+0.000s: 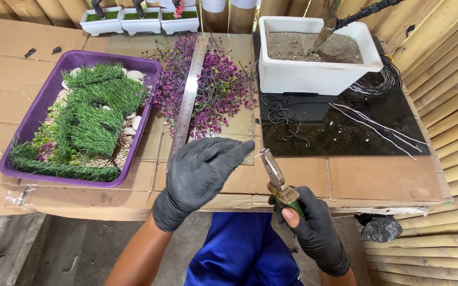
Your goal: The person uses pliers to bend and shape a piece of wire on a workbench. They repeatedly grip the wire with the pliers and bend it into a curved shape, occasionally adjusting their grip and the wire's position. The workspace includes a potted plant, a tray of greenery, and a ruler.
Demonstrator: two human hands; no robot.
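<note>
My right hand (316,228), in a black glove, grips the green handles of a pair of pliers (275,177) whose jaws point up and to the left. My left hand (202,172), also gloved, pinches a short thin piece of wire (256,154) at the plier tips. Both hands hover over the front edge of a cardboard-covered table (377,177). A long metal ruler (188,98) lies just beyond my left hand, across a pile of purple artificial foliage (216,87).
A purple tray (38,111) with artificial grass and pebbles sits at the left. A white planter (314,71) filled with sand stands at the back right on a black mat, with wire coils (380,82) and loose wires beside it. Small white pots (139,21) line the back.
</note>
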